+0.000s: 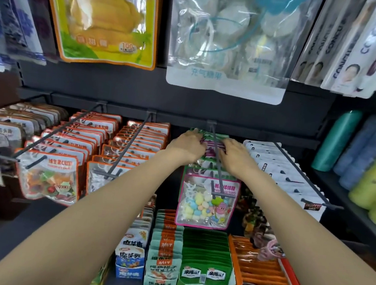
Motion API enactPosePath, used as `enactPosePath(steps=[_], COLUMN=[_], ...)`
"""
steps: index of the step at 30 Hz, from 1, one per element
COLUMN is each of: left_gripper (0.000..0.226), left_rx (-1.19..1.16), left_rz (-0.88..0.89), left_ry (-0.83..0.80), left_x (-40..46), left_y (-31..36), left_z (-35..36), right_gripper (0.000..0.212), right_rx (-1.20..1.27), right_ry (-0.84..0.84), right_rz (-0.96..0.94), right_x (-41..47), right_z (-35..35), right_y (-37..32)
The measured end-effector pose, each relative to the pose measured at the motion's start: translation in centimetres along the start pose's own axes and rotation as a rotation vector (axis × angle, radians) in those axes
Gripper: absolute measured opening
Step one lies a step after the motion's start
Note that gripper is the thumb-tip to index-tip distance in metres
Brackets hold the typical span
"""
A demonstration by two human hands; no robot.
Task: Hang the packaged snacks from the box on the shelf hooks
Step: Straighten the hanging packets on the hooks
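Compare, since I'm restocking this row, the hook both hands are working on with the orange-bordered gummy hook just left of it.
The pink-and-green-bordered marshmallow packets hang with a gap behind the front one; the orange-bordered gummy packets sit packed tight along the hook. The left hand and right hand are on the marshmallow packets at the back of the hook; nothing touches the gummy ones. Both hang on dark metal hooks, with clear windows.

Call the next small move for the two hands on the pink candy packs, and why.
Probably slide the gripped packs back along the hook. Left hand and right hand both grip the pink-and-green packs near the rear, and a gap separates them from the front pack.
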State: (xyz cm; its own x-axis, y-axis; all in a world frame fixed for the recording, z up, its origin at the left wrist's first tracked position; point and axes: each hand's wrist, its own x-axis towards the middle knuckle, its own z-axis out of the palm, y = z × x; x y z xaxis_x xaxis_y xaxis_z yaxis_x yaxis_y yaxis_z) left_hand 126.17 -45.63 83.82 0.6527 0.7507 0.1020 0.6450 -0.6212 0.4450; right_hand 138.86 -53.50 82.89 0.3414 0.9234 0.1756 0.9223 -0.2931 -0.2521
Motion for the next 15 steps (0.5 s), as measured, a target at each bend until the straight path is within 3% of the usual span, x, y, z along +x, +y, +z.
enactPosePath(steps=[9, 15], left_gripper=[0.050, 0.048], left_rx=[-0.157, -0.283], left_rz=[-0.049, 0.014], left_ry=[-0.030, 0.112], left_x=[0.5, -2.3], left_y=[-1.0, 0.0], left_z=[0.9, -0.3], right_gripper=[0.052, 0.048], right_rx=[0.066, 0.215], right_ry=[-0.031, 0.040], right_rz=[0.042, -0.003], right_x=[0.5, -2.5], right_z=[0.5, -1.2], right_y=[0.4, -0.8])
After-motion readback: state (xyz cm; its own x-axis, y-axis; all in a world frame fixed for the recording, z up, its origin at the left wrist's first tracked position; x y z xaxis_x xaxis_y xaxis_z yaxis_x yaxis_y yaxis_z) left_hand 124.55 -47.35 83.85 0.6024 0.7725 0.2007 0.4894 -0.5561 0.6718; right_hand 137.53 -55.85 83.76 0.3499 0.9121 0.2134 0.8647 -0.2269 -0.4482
